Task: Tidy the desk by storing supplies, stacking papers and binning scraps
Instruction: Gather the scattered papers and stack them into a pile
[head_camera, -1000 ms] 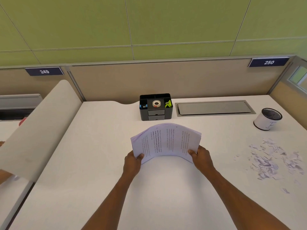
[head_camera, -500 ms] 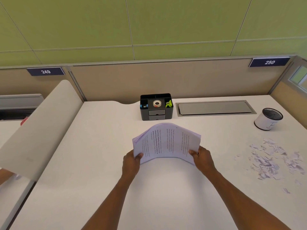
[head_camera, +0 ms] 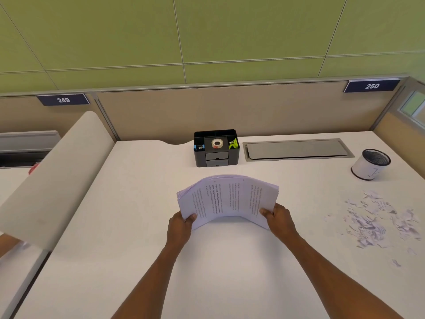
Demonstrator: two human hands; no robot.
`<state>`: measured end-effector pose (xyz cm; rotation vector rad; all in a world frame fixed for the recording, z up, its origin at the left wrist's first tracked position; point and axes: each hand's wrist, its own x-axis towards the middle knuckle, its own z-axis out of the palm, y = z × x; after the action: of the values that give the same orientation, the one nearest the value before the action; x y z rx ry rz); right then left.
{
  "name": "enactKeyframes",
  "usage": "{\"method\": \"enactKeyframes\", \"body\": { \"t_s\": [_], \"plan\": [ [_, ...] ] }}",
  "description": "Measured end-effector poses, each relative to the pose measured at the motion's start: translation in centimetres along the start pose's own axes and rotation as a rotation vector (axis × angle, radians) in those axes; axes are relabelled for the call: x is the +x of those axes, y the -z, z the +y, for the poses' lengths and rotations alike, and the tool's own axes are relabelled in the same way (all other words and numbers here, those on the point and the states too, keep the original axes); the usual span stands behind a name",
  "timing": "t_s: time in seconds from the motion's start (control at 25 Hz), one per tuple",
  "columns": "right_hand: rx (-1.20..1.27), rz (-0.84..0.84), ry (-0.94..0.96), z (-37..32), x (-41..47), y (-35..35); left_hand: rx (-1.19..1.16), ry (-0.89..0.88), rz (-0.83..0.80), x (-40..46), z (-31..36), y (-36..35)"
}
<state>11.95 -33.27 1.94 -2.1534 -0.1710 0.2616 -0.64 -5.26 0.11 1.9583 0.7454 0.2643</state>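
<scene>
Your left hand (head_camera: pixel 180 224) and right hand (head_camera: pixel 279 217) pinch bowed paper stack (head_camera: pixel 227 200) (edges uneven); loosen grip, sheets could fan across bench (head_camera: pixel 138 203).

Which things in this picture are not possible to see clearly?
- Head view, stack of papers: print too small to read; its underside is hidden.
- Organizer: closed drawers hide their contents.
- Paper scraps: pile reaches the right edge.
- Bin: the inside is dark.
</scene>
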Motion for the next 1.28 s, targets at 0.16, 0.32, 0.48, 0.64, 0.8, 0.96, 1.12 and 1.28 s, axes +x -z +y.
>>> {"method": "enactKeyframes", "body": {
  "t_s": [0.16,0.32,0.48,0.64,0.8,0.96,1.12,1.28],
  "plan": [
    [0.02,0.005,0.014,0.0,-0.1,-0.1,0.027,-0.03,0.036,0.1,-0.1,0.2],
    [-0.034,-0.012,0.019,0.1,0.2,0.0,0.066,-0.02,0.014,0.3,-0.2,0.4],
    [-0.065,-0.021,0.026,0.2,0.8,0.1,0.019,0.053,-0.088,0.6,0.3,1.0],
    [-0.005,0.033,0.022,0.6,1.0,0.8,-0.186,0.058,-0.311,0.0,0.4,2.3],
    [0.194,0.157,-0.044,0.7,0.5,0.8,-0.352,0.078,-0.385,-0.8,0.1,2.5],
    [0.446,0.257,-0.23,-0.2,-0.4,0.0,-0.536,0.092,-0.336,-1.1,0.4,1.5],
    [0.782,-0.064,-0.248,-1.9,-2.2,-2.8,-0.649,0.113,-0.288,-1.5,2.2,-0.3],
    [0.844,-0.181,-0.107,-4.5,-2.7,-4.3,-0.703,0.115,-0.299,-2.2,4.0,-2.2]
  ]
}}
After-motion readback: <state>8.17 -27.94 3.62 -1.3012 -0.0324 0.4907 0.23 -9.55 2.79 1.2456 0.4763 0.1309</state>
